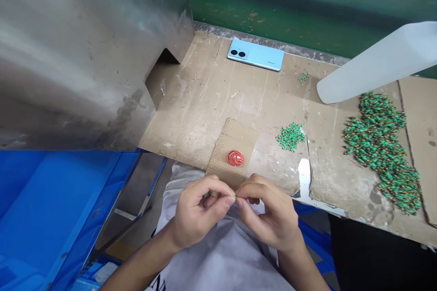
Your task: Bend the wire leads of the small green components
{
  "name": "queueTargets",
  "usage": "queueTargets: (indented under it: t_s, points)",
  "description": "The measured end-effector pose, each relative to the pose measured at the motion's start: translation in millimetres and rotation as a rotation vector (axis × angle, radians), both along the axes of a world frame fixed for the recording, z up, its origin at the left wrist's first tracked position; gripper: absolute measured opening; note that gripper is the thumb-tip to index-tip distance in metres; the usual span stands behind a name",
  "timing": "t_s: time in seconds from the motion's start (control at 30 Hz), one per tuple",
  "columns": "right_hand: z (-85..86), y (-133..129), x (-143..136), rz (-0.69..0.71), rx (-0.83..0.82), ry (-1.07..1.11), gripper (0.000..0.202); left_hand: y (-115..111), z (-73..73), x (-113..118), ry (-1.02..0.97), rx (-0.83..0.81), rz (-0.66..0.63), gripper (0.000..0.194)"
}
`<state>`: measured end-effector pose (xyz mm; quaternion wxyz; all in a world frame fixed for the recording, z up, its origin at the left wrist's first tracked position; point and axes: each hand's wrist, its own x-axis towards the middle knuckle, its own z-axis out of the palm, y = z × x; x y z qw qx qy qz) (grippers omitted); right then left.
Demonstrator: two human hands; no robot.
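My left hand [201,209] pinches a tiny green piece [235,197] between thumb and forefinger, and a bit of green also shows inside its curled fingers. My right hand [269,211] meets it from the other side, its thumb and forefinger closed at the same tiny piece. Both hands are over my lap at the bench's front edge. Just beyond them a red, glossy round blob [236,158] sits on a small cardboard piece [239,136]. A small pile of green pieces [291,137] lies to the right of it, and a much larger pile [382,150] is farther right.
A light blue phone [256,55] lies at the back of the cardboard-covered bench [191,113]. A whitish tube-like object [375,63] leans in from the right, near a few stray green pieces [303,77]. A large metal housing [85,54] stands left, above a blue bin [51,209].
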<state>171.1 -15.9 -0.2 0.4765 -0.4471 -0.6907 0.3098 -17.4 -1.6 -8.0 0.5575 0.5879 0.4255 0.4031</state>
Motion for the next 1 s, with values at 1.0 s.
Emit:
queueTargets:
  t_s: [1.0]
  points:
    - [-21.4,13.6,8.8,-0.326,-0.163,-0.328,0.011,8.2,-8.9,-5.7,-0.407,-0.393,0.187,0.012]
